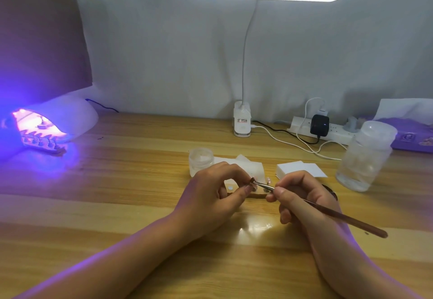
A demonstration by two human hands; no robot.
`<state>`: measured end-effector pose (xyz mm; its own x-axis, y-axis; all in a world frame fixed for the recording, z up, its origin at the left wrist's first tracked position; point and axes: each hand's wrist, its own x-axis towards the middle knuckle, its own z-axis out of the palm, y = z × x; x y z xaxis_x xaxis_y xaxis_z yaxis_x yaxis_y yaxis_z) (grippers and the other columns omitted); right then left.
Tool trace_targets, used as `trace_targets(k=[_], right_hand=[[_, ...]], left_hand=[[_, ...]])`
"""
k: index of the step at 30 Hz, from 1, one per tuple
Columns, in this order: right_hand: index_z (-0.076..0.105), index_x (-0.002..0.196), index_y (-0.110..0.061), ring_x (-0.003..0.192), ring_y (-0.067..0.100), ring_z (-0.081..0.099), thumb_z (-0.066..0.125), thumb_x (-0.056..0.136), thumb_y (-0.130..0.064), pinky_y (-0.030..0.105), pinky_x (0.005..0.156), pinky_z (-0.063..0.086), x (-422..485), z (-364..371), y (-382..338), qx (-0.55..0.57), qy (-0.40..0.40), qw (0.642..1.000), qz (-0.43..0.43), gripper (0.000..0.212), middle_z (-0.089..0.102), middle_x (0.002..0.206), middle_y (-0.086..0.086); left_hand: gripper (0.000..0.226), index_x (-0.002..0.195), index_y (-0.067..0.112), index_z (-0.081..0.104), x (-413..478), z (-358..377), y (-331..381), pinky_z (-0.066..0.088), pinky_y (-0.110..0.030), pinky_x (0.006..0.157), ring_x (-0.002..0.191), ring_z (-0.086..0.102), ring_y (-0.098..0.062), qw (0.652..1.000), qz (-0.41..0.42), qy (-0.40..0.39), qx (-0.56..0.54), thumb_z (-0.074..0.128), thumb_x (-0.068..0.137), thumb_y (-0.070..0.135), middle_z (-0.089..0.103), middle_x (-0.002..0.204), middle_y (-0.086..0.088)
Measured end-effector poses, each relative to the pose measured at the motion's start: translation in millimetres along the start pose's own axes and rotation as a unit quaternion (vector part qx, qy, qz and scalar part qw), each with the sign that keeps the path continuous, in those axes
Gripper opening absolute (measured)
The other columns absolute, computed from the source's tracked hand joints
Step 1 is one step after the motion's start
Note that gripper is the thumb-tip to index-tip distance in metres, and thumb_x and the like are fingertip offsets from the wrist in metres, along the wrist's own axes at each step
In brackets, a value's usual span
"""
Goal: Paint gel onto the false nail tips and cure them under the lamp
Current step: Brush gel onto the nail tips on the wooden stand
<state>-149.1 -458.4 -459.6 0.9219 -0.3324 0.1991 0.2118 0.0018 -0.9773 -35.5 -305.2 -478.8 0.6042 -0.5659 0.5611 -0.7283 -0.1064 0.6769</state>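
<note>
Just below the centre of the frame, the left hand [210, 191] pinches a small false nail tip [252, 179] between curled thumb and forefinger; the right hand [302, 195] has its fingers clamped together on the metal collar of a brush [328, 211], whose tip touches that nail and whose brown handle slants off to the lower right; a low wooden holder [230, 188] lies under the hands, with more tips [268, 180] standing on it between the two thumbs; just behind sit a small clear pot [201, 158], white pads [243, 164] and a white block [297, 168]; a large clear jar [365, 156] stands at the right; the surface is a pale wood-grain table [117, 181], glossy and banded; at the left edge the white curing lamp [70, 118] glows violet over a strip of tips [39, 143] in its mouth, washing the wood purple; a clip-on desk lamp [242, 120] rises at the back to a bright bar along the top; a power strip [302, 126] and purple box [412, 137] lie at the right rear; a brown board [39, 34] leans at upper left against a pale grey wall [164, 53]
</note>
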Motion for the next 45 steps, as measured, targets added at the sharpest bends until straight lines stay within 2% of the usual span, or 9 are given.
trace_targets(k=[8, 15, 21, 25, 28, 30, 33, 40, 45], right_hand=[[0.062, 0.081, -0.012, 0.053, 0.009, 0.052, 0.063, 0.088, -0.002, 0.017, 0.049, 0.045, 0.2, -0.7, 0.1, -0.007, 0.003, 1.0, 0.009, 0.012, 0.069, 0.071, 0.008], [0.065, 0.068, -0.023, 0.052, 0.012, 0.049, 0.059, 0.089, -0.002, 0.018, 0.048, 0.043, 0.6, -2.2, 1.4, -0.003, 0.007, 1.0, 0.007, 0.03, 0.064, 0.066, 0.008], [0.066, 0.072, -0.024, 0.051, 0.013, 0.047, 0.066, 0.074, -0.027, 0.019, 0.047, 0.042, 1.5, -5.6, 0.1, 0.093, 0.046, 0.995, 0.012, 0.004, 0.062, 0.066, 0.01], [0.07, 0.075, -0.026, 0.057, 0.012, 0.051, 0.072, 0.07, -0.035, 0.019, 0.051, 0.047, 2.9, -7.5, 1.1, 0.096, 0.029, 0.995, 0.011, 0.011, 0.066, 0.074, 0.008], [0.069, 0.075, -0.025, 0.059, 0.012, 0.054, 0.079, 0.069, -0.019, 0.021, 0.053, 0.049, 2.9, -7.8, 4.1, 0.089, 0.012, 0.996, 0.018, 0.012, 0.067, 0.076, 0.009], [0.067, 0.069, -0.023, 0.056, 0.013, 0.053, 0.067, 0.071, -0.019, 0.02, 0.052, 0.047, 2.3, -7.1, 5.2, 0.097, 0.001, 0.995, 0.02, 0.005, 0.065, 0.069, 0.011], [0.063, 0.062, -0.022, 0.056, 0.015, 0.052, 0.074, 0.069, -0.015, 0.02, 0.051, 0.046, 1.7, -5.8, 4.8, 0.085, -0.014, 0.996, 0.023, 0.014, 0.062, 0.064, 0.012], [0.065, 0.065, -0.024, 0.057, 0.014, 0.052, 0.069, 0.065, -0.03, 0.021, 0.056, 0.047, -1.5, -2.0, 0.1, 0.055, -0.024, 0.998, 0.016, 0.008, 0.067, 0.07, 0.015], [0.064, 0.062, -0.022, 0.057, 0.015, 0.052, 0.062, 0.085, -0.005, 0.023, 0.055, 0.045, 2.0, -5.5, 4.8, 0.051, -0.008, 0.998, 0.018, 0.028, 0.062, 0.063, 0.011]], left_hand=[[0.005, 0.088, 0.036, 0.068, 0.5, 0.8, -2.9, 0.033, -0.016, 0.049, 0.048, 0.042, -0.005, 1.0, -0.002, -0.001, -0.013, 0.067, 0.086, 0.031, 0.065, 0.088, 0.012], [0.018, 0.086, 0.041, 0.065, 0.0, -0.4, -1.8, 0.029, -0.012, 0.049, 0.045, 0.039, -0.005, 1.0, -0.017, 0.001, -0.025, 0.068, 0.087, 0.024, 0.066, 0.088, 0.012], [0.017, 0.083, 0.038, 0.064, -0.9, -1.6, 0.2, 0.029, -0.017, 0.047, 0.042, 0.036, -0.005, 0.999, -0.023, 0.005, -0.044, 0.067, 0.091, 0.023, 0.07, 0.093, 0.016], [0.008, 0.085, 0.027, 0.069, -1.2, -1.2, 0.4, 0.03, -0.016, 0.047, 0.043, 0.038, -0.004, 0.999, -0.018, 0.009, -0.037, 0.068, 0.092, 0.022, 0.072, 0.093, 0.017], [0.008, 0.084, 0.028, 0.069, -0.8, -0.6, 2.0, 0.03, -0.015, 0.047, 0.043, 0.039, -0.003, 0.999, -0.021, 0.008, -0.045, 0.07, 0.091, 0.023, 0.072, 0.093, 0.016], [0.014, 0.082, 0.03, 0.068, -0.4, -0.4, 3.9, 0.029, -0.011, 0.047, 0.043, 0.042, -0.001, 0.999, -0.016, 0.008, -0.052, 0.071, 0.089, 0.018, 0.073, 0.091, 0.014], [0.026, 0.079, 0.038, 0.064, -0.6, -1.1, 5.1, 0.028, -0.01, 0.047, 0.043, 0.042, 0.0, 0.998, -0.013, 0.01, -0.059, 0.073, 0.088, 0.015, 0.073, 0.089, 0.012], [0.022, 0.081, 0.04, 0.064, -1.1, -1.1, 0.7, 0.029, -0.018, 0.045, 0.043, 0.036, -0.003, 0.998, -0.016, 0.006, -0.054, 0.073, 0.087, 0.02, 0.073, 0.093, 0.013], [0.02, 0.081, 0.037, 0.065, -1.4, -1.5, 1.1, 0.03, -0.017, 0.046, 0.042, 0.036, -0.003, 0.999, -0.014, 0.005, -0.052, 0.073, 0.087, 0.02, 0.073, 0.093, 0.013]])
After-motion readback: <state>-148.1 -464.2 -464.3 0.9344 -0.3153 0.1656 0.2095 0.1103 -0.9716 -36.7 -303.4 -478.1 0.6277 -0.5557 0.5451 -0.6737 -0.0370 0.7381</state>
